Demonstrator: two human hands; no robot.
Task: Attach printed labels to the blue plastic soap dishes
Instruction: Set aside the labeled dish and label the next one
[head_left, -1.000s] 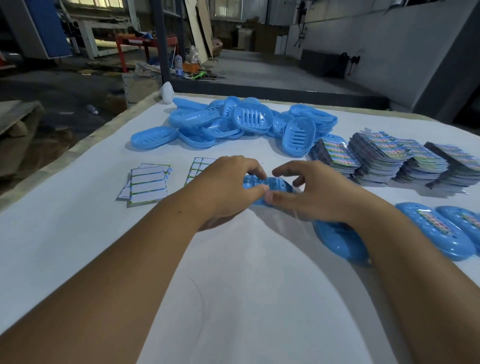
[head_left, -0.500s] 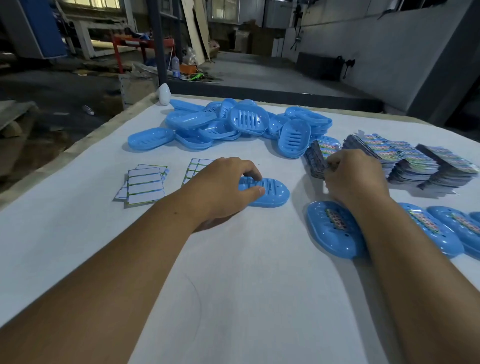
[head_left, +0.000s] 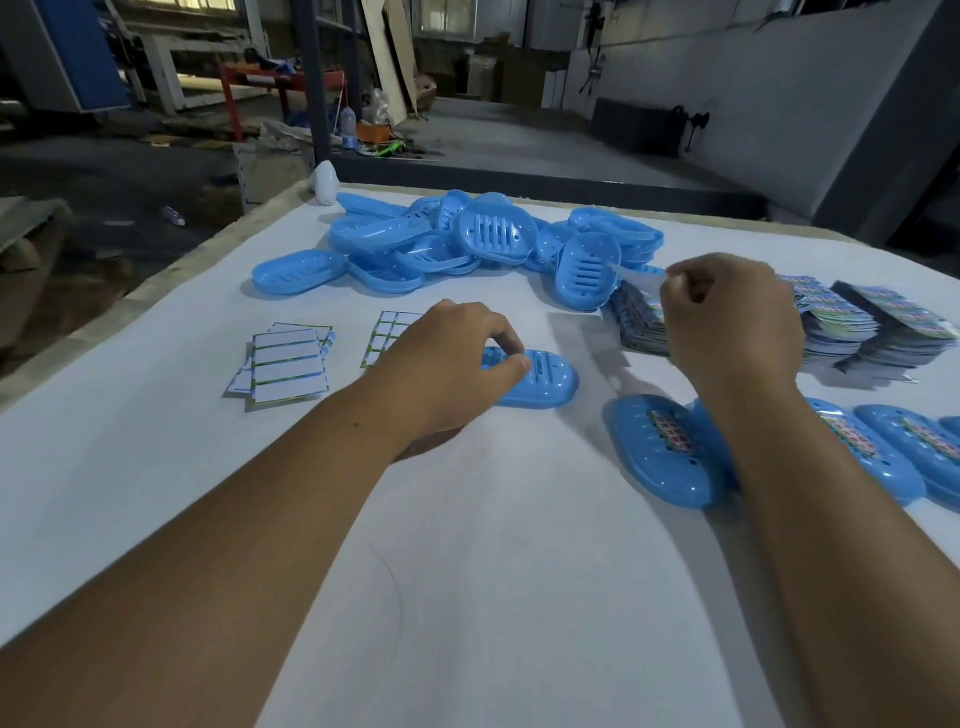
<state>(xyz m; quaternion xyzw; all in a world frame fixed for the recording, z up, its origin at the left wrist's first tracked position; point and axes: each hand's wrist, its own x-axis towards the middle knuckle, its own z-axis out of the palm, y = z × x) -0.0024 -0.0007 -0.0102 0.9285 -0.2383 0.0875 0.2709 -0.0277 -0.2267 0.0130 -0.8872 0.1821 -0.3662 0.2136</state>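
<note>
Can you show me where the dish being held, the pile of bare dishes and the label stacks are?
Held dish (head_left: 550, 382): head view, its bare right end.
Dish pile (head_left: 496, 236): head view, slotted top dish.
Label stacks (head_left: 852, 325): head view, top of middle stack.

White table (head_left: 156, 493) with soap dishes (head_left: 467, 244), labels (head_left: 857, 322).

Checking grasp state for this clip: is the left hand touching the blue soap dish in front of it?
Touching. The head view shows the left hand with thumb and fingers curled onto the soap dish lying on the table.
</note>
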